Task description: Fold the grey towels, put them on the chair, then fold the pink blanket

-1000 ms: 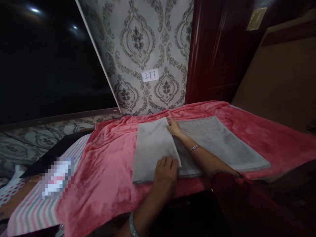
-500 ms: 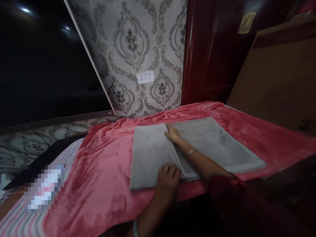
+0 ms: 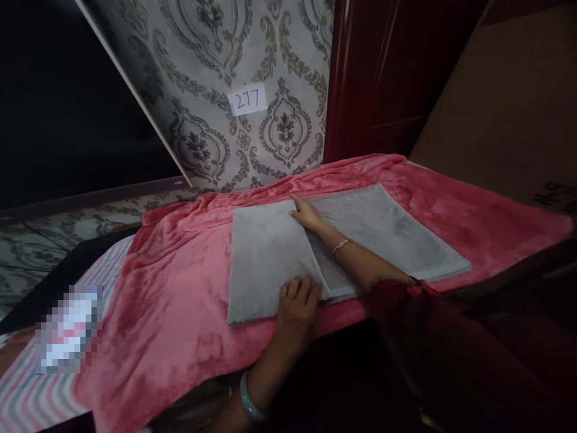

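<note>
A grey towel (image 3: 383, 231) lies flat on a pink fleece blanket (image 3: 180, 288), with its left part folded over onto itself as a flap (image 3: 265, 258). My left hand (image 3: 297, 304) rests at the near corner of that flap, fingers spread on the cloth. My right hand (image 3: 306, 214) presses on the far corner of the flap, arm stretched across the towel, a thin bracelet on the wrist.
Patterned wallpaper with a paper label "277" (image 3: 247, 100) rises behind the blanket. A dark red door (image 3: 374, 78) stands at the back right, a brown board (image 3: 509, 102) to the right. Striped bedding (image 3: 40, 391) lies at the lower left.
The folded flap has settled flat onto the towel under both hands. The camera has tilted down and shifted slightly; the hands stay at the flap's corners.
</note>
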Demonstrator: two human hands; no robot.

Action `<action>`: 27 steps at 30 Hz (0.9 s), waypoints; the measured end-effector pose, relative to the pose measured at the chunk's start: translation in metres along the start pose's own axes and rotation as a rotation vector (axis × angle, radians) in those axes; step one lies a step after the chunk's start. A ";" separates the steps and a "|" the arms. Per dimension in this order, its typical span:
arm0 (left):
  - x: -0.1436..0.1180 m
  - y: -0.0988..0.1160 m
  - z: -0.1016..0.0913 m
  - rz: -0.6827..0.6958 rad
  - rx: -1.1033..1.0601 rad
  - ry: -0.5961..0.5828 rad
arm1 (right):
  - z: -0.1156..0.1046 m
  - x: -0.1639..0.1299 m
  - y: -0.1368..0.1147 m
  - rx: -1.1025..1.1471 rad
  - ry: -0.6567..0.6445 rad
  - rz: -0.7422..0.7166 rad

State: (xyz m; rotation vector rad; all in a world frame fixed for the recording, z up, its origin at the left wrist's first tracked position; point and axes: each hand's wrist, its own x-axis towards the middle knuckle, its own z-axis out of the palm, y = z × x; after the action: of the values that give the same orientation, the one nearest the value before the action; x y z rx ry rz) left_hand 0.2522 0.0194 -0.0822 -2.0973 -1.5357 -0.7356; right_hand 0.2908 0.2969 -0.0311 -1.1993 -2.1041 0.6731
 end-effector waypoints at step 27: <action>0.021 -0.002 -0.022 0.011 -0.121 -0.238 | 0.008 0.010 0.034 0.291 0.031 -0.038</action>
State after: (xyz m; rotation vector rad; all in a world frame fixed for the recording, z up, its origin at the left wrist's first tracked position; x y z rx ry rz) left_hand 0.2514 0.0214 -0.0513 -2.3518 -1.6364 -0.6069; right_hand 0.3002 0.3204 -0.0567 -0.9995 -1.9195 0.9014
